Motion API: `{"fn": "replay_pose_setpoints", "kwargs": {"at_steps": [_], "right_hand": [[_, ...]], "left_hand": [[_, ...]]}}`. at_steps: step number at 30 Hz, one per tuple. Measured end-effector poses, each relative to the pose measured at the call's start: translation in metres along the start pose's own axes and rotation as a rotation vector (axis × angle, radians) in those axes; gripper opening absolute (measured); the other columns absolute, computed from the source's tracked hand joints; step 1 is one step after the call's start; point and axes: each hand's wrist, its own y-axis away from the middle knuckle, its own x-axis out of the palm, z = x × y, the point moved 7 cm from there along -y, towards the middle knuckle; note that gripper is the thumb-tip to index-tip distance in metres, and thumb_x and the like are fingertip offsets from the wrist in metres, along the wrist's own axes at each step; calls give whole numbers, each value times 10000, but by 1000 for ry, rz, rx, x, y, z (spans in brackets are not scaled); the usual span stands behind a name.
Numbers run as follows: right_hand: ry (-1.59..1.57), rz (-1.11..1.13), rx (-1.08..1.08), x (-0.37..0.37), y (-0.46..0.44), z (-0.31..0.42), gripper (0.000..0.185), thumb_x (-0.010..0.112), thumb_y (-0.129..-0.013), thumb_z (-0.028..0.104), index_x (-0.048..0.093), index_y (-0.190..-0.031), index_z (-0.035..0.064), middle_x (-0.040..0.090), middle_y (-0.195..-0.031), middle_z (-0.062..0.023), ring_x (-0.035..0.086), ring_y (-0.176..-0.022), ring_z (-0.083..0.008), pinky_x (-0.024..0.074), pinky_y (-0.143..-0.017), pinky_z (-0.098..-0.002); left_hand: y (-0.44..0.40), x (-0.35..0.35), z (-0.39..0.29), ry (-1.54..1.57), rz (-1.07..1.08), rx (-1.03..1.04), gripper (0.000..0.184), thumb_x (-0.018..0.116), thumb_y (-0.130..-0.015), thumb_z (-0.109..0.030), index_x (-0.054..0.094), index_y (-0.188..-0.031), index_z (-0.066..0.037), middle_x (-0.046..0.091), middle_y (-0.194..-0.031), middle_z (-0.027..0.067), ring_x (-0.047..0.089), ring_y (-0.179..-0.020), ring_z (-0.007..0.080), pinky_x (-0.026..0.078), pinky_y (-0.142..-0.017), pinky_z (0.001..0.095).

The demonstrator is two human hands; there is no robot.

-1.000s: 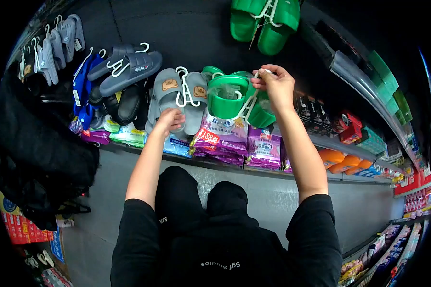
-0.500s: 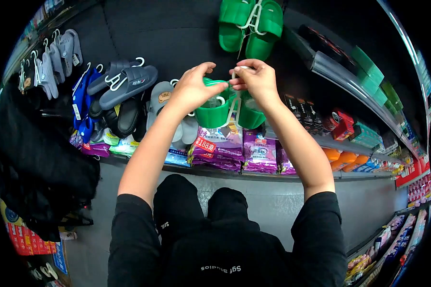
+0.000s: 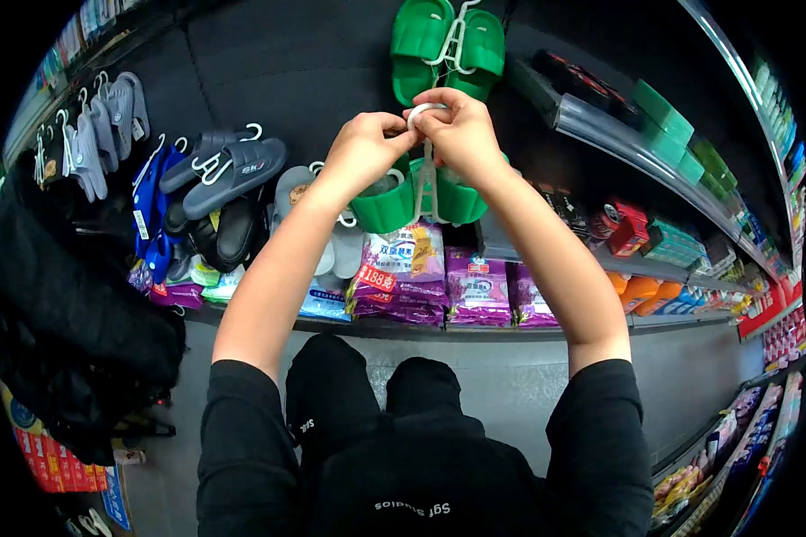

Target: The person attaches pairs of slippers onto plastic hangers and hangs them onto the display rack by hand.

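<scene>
My right hand pinches the curved hook of a white plastic slipper hanger. From this hanger hang two green slippers, their lower parts showing beneath my hands. Close against the other side of the hook, my left hand has its thumb and fingers pressed together at the hanger's top; the exact contact is partly hidden. Just above my hands, another pair of green slippers hangs on its own white hanger against the dark wall.
Grey slippers, blue slippers and black ones hang at the left. Purple packets line the low shelf below. At the right, a shelf with a clear front edge juts out. A black cloth-like mass stands at far left.
My left hand has moved from above the left green slipper to the hanger's hook, and its fingers have closed together. The hook now shows between my hands. The view has shifted slightly.
</scene>
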Motion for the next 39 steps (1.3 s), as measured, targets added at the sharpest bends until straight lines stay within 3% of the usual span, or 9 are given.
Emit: {"fn": "replay_pose_setpoints", "kwargs": {"at_steps": [5, 6, 9, 13, 17, 20, 37, 39], "right_hand": [[-3, 71, -17, 4, 4, 6, 339, 508, -789, -8, 510, -1128, -32, 664, -870, -136, 596, -508, -165, 497, -453, -291], [31, 79, -46, 3, 5, 10, 381, 526, -823, -11, 449, -1196, -35, 647, -974, -156, 560, -490, -130, 455, -411, -253], [120, 42, -76, -13, 9, 26, 347, 531, -825, -10, 473, -1167, -17, 651, -973, -168, 583, -537, -132, 475, -445, -248], [179, -24, -144, -28, 14, 22, 262, 563, -822, 24, 532, -1077, -29, 660, -894, -139, 587, -551, -115, 467, -456, -238], [375, -62, -240, -29, 21, 11, 168, 584, -791, 85, 623, -930, -2, 664, -838, -136, 647, -687, -229, 498, -632, -322], [456, -74, -225, -30, 26, 18, 155, 588, -780, 108, 638, -889, 12, 659, -831, -138, 640, -754, -270, 495, -691, -342], [419, -62, -258, -40, 23, 7, 162, 606, -762, 112, 631, -882, 6, 627, -807, -131, 615, -714, -235, 486, -664, -326], [442, -53, -256, -40, 23, 8, 164, 611, -760, 112, 627, -880, 1, 618, -796, -125, 605, -694, -225, 485, -661, -320]], "left_hand": [[-4, -3, 6, -38, -56, 61, 289, 637, -809, -264, 660, -908, 6, 659, -760, 131, 628, -688, 192, 464, -641, 320], [-3, -7, 6, -62, -74, 53, 282, 640, -809, -261, 661, -893, 7, 655, -738, 121, 617, -661, 178, 457, -623, 317], [-3, -17, 10, -43, -48, -53, 276, 641, -812, -263, 662, -858, 8, 642, -687, 99, 581, -605, 149, 439, -586, 307], [-3, -24, 16, -67, -62, -29, 269, 632, -821, -258, 662, -844, 8, 628, -654, 84, 560, -580, 131, 425, -564, 302], [-5, -22, 19, -48, -48, -32, 278, 625, -829, -254, 660, -868, 18, 660, -725, 92, 599, -644, 134, 452, -609, 295], [-7, -21, 17, -28, -41, -25, 279, 624, -833, -253, 658, -874, 21, 668, -751, 98, 611, -669, 137, 460, -627, 289], [-4, -17, 17, 1, 26, 3, 255, 624, -844, -222, 649, -867, 31, 657, -743, 61, 577, -675, 93, 455, -634, 258], [-4, -16, 20, 84, 11, -5, 266, 641, -802, -246, 667, -855, 13, 643, -690, 111, 603, -629, 170, 458, -605, 317]]}}
